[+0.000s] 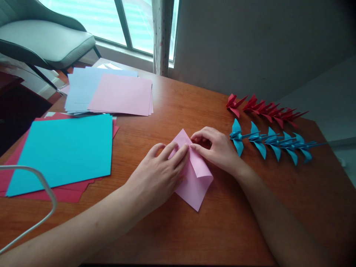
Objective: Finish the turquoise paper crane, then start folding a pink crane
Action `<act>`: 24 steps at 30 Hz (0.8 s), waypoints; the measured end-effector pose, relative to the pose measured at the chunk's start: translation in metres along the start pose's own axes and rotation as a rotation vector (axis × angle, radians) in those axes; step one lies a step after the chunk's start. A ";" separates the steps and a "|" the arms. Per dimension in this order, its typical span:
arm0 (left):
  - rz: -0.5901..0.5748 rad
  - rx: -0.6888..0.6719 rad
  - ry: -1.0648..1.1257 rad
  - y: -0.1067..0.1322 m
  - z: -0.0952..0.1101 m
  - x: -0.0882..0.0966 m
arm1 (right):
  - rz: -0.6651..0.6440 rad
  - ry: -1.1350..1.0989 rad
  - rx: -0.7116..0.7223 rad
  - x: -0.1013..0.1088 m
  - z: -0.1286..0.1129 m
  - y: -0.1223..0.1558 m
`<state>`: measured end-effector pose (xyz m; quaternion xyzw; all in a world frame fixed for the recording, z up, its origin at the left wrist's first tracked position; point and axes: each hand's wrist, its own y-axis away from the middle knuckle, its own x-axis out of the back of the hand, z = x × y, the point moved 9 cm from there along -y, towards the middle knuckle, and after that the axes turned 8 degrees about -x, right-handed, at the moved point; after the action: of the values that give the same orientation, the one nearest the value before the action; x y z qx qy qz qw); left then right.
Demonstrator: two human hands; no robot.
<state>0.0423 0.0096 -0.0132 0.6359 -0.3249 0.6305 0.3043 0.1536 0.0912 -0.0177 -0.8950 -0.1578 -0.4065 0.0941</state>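
A pink sheet of origami paper [194,194] lies on the wooden table with one corner toward me. Its right side is folded over toward the middle, and that flap still curls up at the lower right. My left hand [164,167] rests on the left part of the sheet, fingers bent and fingertips pressing near the middle. At the upper right edge, my right hand [214,146] pinches the folded flap between thumb and fingers. The left part of the sheet is mostly hidden under my left hand.
Red paper cranes [260,107] and blue paper cranes [271,141] stand in rows at the right. Turquoise sheets [66,148] lie over red sheets at the left. Pink sheets [122,94] overlap light blue sheets [79,89] farther back. A white cable [46,185] loops at the left edge.
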 end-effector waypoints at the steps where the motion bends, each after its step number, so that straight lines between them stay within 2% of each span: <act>1: 0.003 0.002 -0.003 0.000 0.000 0.000 | -0.008 -0.003 0.013 0.000 0.000 0.000; 10: 0.040 0.009 -0.033 0.001 0.000 0.001 | -0.027 0.022 0.085 -0.001 -0.002 0.004; 24: 0.032 0.008 -0.023 0.001 -0.001 0.000 | -0.049 0.021 0.072 -0.002 -0.002 0.003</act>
<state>0.0410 0.0095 -0.0128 0.6393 -0.3359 0.6291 0.2877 0.1525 0.0874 -0.0182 -0.8824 -0.1934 -0.4123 0.1180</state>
